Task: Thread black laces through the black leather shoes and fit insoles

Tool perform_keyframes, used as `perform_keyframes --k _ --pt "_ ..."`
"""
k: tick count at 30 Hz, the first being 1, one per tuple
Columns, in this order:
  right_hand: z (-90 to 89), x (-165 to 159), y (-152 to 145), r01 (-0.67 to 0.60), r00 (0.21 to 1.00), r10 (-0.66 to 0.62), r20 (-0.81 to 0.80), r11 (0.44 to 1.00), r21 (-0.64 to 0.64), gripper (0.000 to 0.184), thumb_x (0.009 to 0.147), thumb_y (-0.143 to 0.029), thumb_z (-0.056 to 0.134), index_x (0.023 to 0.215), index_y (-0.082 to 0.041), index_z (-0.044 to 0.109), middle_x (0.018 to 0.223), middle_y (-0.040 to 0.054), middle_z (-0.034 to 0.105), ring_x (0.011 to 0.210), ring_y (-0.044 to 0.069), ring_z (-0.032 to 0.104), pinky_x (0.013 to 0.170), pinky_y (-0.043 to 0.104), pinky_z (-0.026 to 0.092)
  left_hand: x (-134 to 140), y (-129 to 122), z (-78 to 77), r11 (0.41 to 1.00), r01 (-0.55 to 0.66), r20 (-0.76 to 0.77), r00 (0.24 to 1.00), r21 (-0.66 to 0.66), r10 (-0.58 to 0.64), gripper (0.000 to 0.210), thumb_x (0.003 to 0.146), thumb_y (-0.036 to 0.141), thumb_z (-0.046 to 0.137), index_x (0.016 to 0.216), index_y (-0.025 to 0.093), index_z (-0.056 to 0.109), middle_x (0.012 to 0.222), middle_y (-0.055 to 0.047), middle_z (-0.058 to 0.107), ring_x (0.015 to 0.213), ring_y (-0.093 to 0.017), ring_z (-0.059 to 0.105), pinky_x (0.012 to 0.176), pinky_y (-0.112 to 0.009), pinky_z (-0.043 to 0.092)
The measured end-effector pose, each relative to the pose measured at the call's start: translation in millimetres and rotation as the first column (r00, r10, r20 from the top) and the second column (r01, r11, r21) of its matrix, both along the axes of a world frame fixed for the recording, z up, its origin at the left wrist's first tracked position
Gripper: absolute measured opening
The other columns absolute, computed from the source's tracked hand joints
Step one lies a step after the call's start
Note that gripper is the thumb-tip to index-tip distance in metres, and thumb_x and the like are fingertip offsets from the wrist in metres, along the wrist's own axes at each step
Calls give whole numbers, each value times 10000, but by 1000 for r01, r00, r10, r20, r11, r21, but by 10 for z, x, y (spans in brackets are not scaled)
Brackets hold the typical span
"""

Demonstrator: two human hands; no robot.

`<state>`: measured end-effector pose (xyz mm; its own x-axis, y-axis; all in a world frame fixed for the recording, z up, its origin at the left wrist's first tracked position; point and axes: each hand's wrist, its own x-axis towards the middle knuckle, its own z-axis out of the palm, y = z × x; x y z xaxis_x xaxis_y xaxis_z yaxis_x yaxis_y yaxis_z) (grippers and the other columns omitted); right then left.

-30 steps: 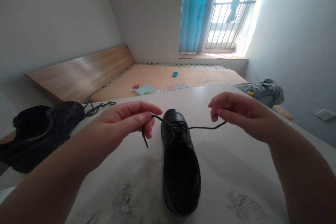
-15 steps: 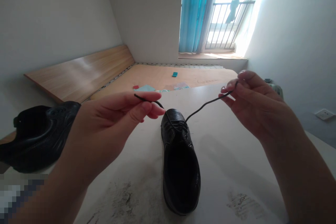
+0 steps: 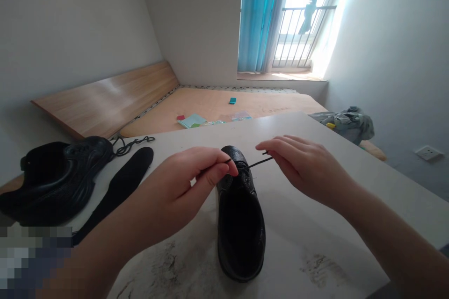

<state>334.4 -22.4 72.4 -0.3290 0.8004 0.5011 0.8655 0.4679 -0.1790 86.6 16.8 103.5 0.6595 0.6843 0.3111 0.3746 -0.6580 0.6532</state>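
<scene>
A black leather shoe [image 3: 241, 243] stands upright on the white table, its toe pointing away from me and its opening towards me. My left hand [image 3: 196, 177] is closed, pinching one end of the black shoelace between thumb and forefinger, just over the left side of the lacing. Right of the shoe, my right hand [image 3: 305, 168] has its fingers together around the other end of the shoelace [image 3: 260, 162]. That stretch runs fairly straight from the eyelets to my fingers, and a short tip pokes out by the thumb.
At the left lie another black shoe [image 3: 59, 177], a loose coiled lace [image 3: 131, 145] and a black insole [image 3: 129, 177]. Beyond the white table [image 3: 301, 233] is a bed [image 3: 203, 98] with small packets. A grey-green bundle [image 3: 354, 124] sits at the back right.
Both hands have come down and closer to the shoe. My left hand has moved right, over the lacing; my right hand has turned palm down. The loose lace and insole now show at left.
</scene>
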Motion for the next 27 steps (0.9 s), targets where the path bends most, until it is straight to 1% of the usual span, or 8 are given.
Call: perform_keyframes --k 3,7,10,13,16,19,23,27 --pt "59 -37 76 -39 940 47 -337 999 30 194 912 -138 471 1059 -216 570 947 31 645 893 156 627 785 298 487 31 -35 13 999 -33 188 982 38 25 196 911 309 521 872 247 703 862 0 633 827 -135 575 758 -238 474" --pt "330 -289 131 -220 688 193 -700 974 52 150 871 -136 543 993 -218 573 866 -12 609 859 127 634 775 271 506 158 -74 30 994 -105 391 915 -10 100 168 887 310 572 906 269 734 780 11 641 760 -133 577 714 -247 485" --pt "549 -524 225 -325 536 240 -810 944 64 156 862 -146 537 984 -236 575 846 -31 604 879 126 632 758 266 509 286 -49 85 1000 29 507 862 -2 -24 206 907 230 543 995 290 719 803 30 674 795 -120 606 796 -254 491" --pt "599 -620 459 -405 406 194 -893 914 14 211 875 -217 516 1079 -249 559 931 -18 628 907 146 623 752 297 514 341 44 103 986 114 423 893 121 -155 380 898 173 516 1249 295 593 1123 -10 647 1031 -163 582 943 -321 449" --pt "372 -513 753 -286 464 -49 -884 937 -201 395 852 -209 522 1241 -269 494 1170 9 605 997 144 585 856 312 490 273 154 9 983 -87 195 979 163 55 542 884 229 495 1411 286 382 1251 -57 564 1091 -208 537 875 -346 466" --pt "-52 -311 872 -77 558 -383 -736 860 -505 425 859 -261 486 1281 -219 466 1263 94 534 973 182 581 820 364 493 150 205 -148 981 -188 -173 966 51 194 541 825 404 553 1325 236 433 1142 -84 579 958 -228 575 740 -337 480" --pt "-496 -158 592 -37 645 -443 -623 796 -604 367 893 -385 430 1187 -173 490 1084 101 561 810 170 588 704 347 484 129 142 -292 976 -183 -469 877 -118 108 458 749 485 584 1112 222 491 1041 -71 604 873 -246 601 692 -340 455" --pt "-484 -239 173 -61 778 -329 -536 809 -585 338 833 -515 524 986 -216 562 870 18 574 774 157 544 704 310 433 297 46 -369 964 -267 -485 844 -9 229 344 760 352 516 1071 211 468 1104 -88 587 856 -248 608 659 -326 414"
